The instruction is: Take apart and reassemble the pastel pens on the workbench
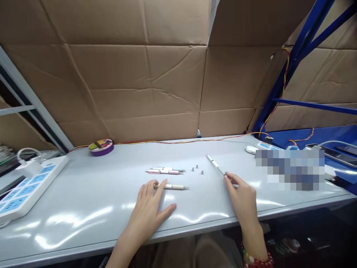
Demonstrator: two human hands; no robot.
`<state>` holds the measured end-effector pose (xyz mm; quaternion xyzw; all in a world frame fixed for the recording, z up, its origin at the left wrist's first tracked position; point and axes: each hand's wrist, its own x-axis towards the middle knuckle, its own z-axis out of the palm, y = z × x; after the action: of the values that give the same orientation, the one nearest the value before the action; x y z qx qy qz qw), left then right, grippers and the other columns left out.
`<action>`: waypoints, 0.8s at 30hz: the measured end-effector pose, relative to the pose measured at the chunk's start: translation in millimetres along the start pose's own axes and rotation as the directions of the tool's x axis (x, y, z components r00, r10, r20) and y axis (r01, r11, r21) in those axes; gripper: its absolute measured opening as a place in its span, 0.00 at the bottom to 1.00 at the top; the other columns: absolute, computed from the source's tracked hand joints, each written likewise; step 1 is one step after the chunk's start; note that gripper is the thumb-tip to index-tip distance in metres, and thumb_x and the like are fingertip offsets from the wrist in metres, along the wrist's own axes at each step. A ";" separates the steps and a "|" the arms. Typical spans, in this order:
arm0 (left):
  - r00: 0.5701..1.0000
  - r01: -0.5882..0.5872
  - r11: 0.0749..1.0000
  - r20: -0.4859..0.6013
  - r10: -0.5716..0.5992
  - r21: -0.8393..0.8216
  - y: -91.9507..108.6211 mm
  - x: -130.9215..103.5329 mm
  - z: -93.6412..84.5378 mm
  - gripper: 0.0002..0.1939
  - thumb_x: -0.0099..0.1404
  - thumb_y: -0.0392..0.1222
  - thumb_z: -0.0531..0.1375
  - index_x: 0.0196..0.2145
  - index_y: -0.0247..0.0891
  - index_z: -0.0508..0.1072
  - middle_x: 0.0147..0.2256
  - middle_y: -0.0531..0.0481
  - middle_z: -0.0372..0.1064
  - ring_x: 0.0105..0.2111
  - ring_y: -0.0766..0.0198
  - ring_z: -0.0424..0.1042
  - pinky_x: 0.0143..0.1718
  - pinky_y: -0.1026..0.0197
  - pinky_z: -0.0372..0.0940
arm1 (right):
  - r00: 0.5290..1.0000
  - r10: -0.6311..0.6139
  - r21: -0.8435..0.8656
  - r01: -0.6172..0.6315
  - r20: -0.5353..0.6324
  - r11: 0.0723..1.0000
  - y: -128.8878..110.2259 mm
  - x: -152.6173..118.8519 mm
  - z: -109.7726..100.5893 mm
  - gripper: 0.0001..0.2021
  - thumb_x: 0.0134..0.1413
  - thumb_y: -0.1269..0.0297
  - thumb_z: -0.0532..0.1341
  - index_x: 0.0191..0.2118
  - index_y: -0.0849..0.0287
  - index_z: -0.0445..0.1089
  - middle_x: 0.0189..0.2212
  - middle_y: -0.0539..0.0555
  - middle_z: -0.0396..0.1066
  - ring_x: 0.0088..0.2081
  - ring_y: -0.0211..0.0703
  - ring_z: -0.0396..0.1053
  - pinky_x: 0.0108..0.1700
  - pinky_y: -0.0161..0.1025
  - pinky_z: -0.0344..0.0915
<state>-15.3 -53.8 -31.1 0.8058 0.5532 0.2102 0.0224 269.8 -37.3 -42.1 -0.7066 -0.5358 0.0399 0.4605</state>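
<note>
A wall of creased brown cardboard (167, 74) rises behind a shiny, light grey desk (92, 186). A long white power strip (33, 188) sits at the desk's left side. Two bare hands reach in from the near edge. The left hand (146, 208) is loosely spread, its fingertips touching one end of a cream pen (175, 187) and its thumb held well away. The right hand (242, 197) pinches a white pen (214, 163) between thumb and fingers, the pen slanting away to the left. A round purple roll (102, 147) lies near the cardboard. Between it and the hands, a pink pen (173, 172) and a pale blue pen (178, 170) lie side by side, pointed ends to the right. Smallest are three grey cones (202, 172), loose on the desk between those pens and the white one.

The work looks partway along: three pens are down on the desk, the white one is in hand, and no cone is fitted to a pen. Fingers hide the white pen's near end, so its condition is unclear.
</note>
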 end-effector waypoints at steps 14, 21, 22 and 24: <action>0.999 -0.013 0.995 0.050 0.018 -0.102 9.1 5.2 -10.1 0.03 0.66 0.41 0.53 0.35 0.42 0.65 0.38 0.51 0.64 0.39 0.57 0.63 0.45 0.50 0.59 | 0.843 -0.364 -0.136 0.446 0.396 0.885 -40.5 12.7 25.0 0.19 0.56 0.75 0.48 0.52 0.62 0.63 0.47 0.62 0.66 0.48 0.52 0.62 0.45 0.46 0.62; 0.998 -0.007 0.995 0.057 0.013 -0.103 9.0 6.9 -11.5 0.04 0.67 0.41 0.52 0.34 0.41 0.63 0.34 0.52 0.64 0.37 0.58 0.65 0.44 0.50 0.59 | 0.825 -0.367 -0.100 0.448 0.429 0.889 -42.9 3.9 30.7 0.13 0.55 0.78 0.50 0.33 0.60 0.70 0.33 0.57 0.69 0.37 0.46 0.66 0.38 0.40 0.62; 0.998 0.001 0.994 0.057 0.005 -0.107 8.7 7.4 -11.0 0.05 0.67 0.41 0.51 0.34 0.41 0.63 0.34 0.52 0.64 0.36 0.58 0.65 0.44 0.50 0.59 | 0.825 -0.373 -0.067 0.440 0.425 0.896 -41.2 0.9 30.1 0.13 0.56 0.78 0.49 0.33 0.60 0.70 0.33 0.56 0.69 0.37 0.45 0.66 0.38 0.39 0.62; 0.998 0.027 0.993 0.064 -0.020 -0.118 8.3 8.1 -10.0 0.06 0.67 0.42 0.51 0.33 0.41 0.64 0.34 0.52 0.64 0.35 0.58 0.65 0.43 0.50 0.59 | 0.832 -0.375 0.014 0.405 0.409 0.914 -39.2 -4.1 29.2 0.13 0.56 0.78 0.49 0.34 0.59 0.69 0.33 0.55 0.69 0.37 0.44 0.66 0.39 0.40 0.62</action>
<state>-9.2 -51.7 -17.2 0.8027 0.5481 0.2172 0.0899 223.9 -22.7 -33.4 -0.5752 -0.7528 0.0703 0.3122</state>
